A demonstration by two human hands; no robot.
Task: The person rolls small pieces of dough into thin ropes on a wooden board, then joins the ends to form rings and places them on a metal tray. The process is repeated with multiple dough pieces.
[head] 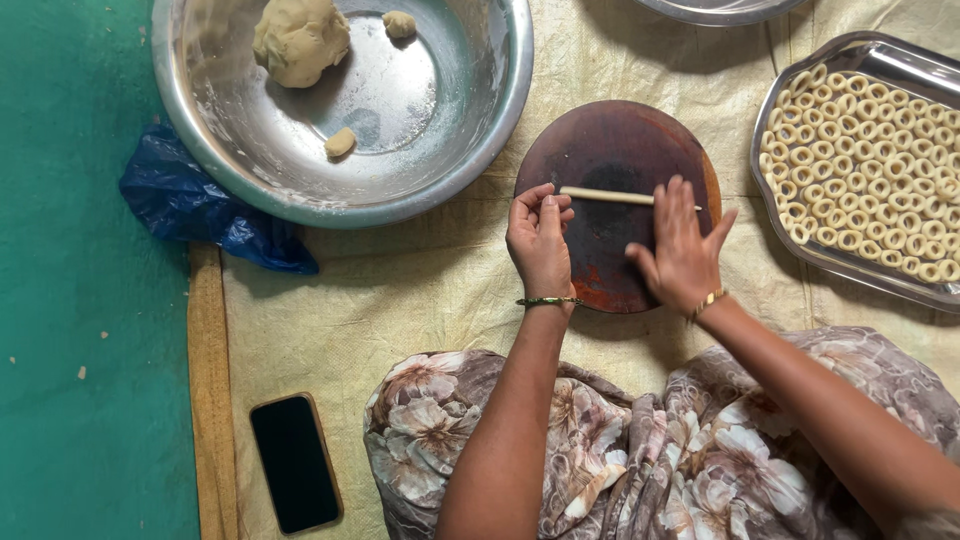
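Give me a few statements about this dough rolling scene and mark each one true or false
1. The right hand lies flat on the thin dough strip. True.
2. The round board is white plastic. False: it is dark reddish brown.
3. The metal bowl holds a large dough lump. True.
4. The tray on the right is empty. False: it is filled with small dough rings.
5. The phone lies inside the bowl. False: it lies on the mat near the floral fabric.
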